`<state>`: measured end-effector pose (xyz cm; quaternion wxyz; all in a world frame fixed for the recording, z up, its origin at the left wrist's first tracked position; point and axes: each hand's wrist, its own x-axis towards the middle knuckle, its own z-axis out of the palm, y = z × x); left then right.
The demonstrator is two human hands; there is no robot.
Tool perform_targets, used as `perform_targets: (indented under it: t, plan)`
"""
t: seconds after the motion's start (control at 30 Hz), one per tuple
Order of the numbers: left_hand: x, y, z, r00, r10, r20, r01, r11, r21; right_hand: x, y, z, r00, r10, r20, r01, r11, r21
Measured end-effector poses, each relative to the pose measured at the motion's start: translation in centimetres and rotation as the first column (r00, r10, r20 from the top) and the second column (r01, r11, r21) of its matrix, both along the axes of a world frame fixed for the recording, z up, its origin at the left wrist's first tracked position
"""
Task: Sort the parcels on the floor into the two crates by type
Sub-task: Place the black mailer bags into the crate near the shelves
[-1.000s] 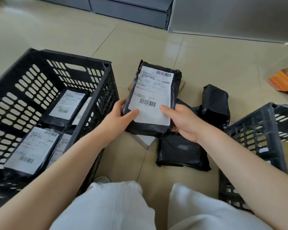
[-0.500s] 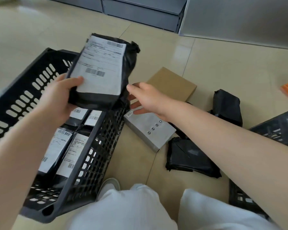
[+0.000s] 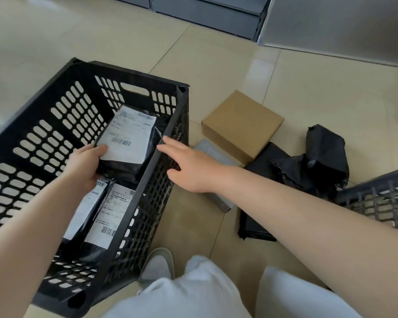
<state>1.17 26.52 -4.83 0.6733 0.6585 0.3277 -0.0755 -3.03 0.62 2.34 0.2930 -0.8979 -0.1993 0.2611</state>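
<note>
At the left of the frame the slotted plastic crate (image 3: pixel 55 125) is black, its walls pierced with rows of oval holes showing the beige floor through. The soft bagged parcel (image 3: pixel 126 148) inside it is glossy black with a white label printed with black barcodes and fine text; two bagged parcels (image 3: pixel 99 216) below it show the same colours. Right of centre, the square cardboard box (image 3: pixel 242 125) is plain tan, and the flat packet (image 3: pixel 218 157) under it is silver-grey. The crumpled poly bags (image 3: pixel 308 171) at right are unmarked black. The glossy tiled floor (image 3: pixel 308 88) is pale beige with thin dark grout lines. At the bottom edge, the trousers (image 3: pixel 193 292) are white.
</note>
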Motion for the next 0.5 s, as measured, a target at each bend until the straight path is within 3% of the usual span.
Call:
perform_targets:
  t: [0.33, 0.5]
  plan:
    - [0.8, -3.5, -2.1, 0.980, -0.196, 0.042, 0.188, 0.972, 0.143, -0.2, -0.5, -0.8, 1.000, -0.001, -0.019, 0.002, 1.000, 0.012]
    - [0.7, -3.3, -3.7, 0.907, -0.416, -0.072, 0.404, 0.807, 0.430, -0.4, -0.4, -0.9, 0.999, -0.008, -0.032, 0.008, 1.000, 0.012]
